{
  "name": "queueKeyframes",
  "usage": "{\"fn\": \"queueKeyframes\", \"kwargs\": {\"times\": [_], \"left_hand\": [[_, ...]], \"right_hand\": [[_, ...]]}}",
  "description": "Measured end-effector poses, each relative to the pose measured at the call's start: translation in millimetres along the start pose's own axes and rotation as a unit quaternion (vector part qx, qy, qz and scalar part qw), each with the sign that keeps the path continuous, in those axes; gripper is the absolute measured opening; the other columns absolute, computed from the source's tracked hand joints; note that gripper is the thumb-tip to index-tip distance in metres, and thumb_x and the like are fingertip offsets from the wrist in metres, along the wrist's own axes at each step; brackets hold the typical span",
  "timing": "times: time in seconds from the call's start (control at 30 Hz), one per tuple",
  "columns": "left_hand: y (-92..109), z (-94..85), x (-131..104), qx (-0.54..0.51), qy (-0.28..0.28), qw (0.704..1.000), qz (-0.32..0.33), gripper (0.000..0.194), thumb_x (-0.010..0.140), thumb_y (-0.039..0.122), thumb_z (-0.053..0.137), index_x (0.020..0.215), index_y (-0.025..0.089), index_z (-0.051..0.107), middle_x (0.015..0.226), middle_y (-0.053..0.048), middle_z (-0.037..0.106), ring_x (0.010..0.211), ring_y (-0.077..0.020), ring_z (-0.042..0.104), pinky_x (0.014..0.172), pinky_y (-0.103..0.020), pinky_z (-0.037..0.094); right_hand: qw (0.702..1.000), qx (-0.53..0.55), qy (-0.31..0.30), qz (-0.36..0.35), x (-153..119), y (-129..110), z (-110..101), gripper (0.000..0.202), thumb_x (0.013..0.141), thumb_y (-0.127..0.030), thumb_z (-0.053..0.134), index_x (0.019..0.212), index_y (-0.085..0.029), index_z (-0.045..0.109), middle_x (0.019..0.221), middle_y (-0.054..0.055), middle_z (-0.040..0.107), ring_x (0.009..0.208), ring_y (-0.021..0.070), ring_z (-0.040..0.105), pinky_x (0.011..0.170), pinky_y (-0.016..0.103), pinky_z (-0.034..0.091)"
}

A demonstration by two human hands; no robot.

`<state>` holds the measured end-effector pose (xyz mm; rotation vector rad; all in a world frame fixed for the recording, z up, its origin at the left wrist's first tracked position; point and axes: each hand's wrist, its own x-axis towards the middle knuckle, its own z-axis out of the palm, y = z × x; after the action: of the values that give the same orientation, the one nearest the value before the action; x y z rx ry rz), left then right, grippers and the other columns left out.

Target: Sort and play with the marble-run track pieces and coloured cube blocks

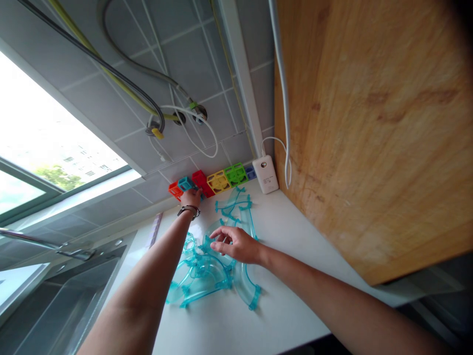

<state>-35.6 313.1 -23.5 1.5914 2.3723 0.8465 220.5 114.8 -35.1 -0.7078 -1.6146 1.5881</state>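
My left hand reaches to the back of the counter, its fingers closed around a light-blue openwork block. The hand covers part of that block. Beside it are an orange block on the left and a red block on the right. Yellow blocks and green blocks continue the row along the wall. My right hand hovers over translucent teal track pieces, fingers bent and apart, with nothing in them.
A dark-blue block ends the row by a white power bank with a cable. A wooden panel rises on the right. Hoses and valves hang on the tiled wall. At left are a sink and window.
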Motion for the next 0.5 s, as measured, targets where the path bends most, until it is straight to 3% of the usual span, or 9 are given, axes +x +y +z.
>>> {"fn": "queueKeyframes", "kwargs": {"times": [0.3, 0.43, 0.5], "left_hand": [[-8, -15.4, -9, -0.032, 0.059, 0.997, -0.035, 0.030, 0.091, 0.044, 0.071, 0.102, 0.016, 0.069, 0.106, -0.007, 0.070, 0.103, -0.0236, 0.066, 0.096, -0.045, 0.052], [-17, -28.1, -18, -0.075, 0.148, 0.984, -0.069, 0.042, 0.092, 0.045, 0.069, 0.122, 0.016, 0.063, 0.129, -0.012, 0.062, 0.118, -0.0282, 0.059, 0.103, -0.051, 0.048], [-19, -31.2, -19, -0.109, 0.164, 0.976, -0.095, 0.045, 0.096, 0.043, 0.064, 0.133, 0.017, 0.057, 0.137, -0.012, 0.057, 0.120, -0.0284, 0.059, 0.101, -0.052, 0.050]], "right_hand": [[1.000, -0.002, -0.002, -0.005, -1, -4, 0, 0.030, 0.089, -0.039, 0.072, 0.111, -0.019, 0.070, 0.090, 0.003, 0.070, 0.075, 0.0152, 0.065, 0.068, 0.027, 0.052], [1.000, -0.001, -0.007, 0.002, -2, -4, 1, 0.030, 0.088, -0.039, 0.073, 0.111, -0.020, 0.071, 0.092, 0.003, 0.070, 0.076, 0.0154, 0.065, 0.067, 0.026, 0.051], [1.000, -0.002, -0.006, 0.000, -1, -2, 1, 0.030, 0.088, -0.039, 0.073, 0.111, -0.020, 0.071, 0.092, 0.003, 0.070, 0.076, 0.0153, 0.064, 0.067, 0.026, 0.051]]}}
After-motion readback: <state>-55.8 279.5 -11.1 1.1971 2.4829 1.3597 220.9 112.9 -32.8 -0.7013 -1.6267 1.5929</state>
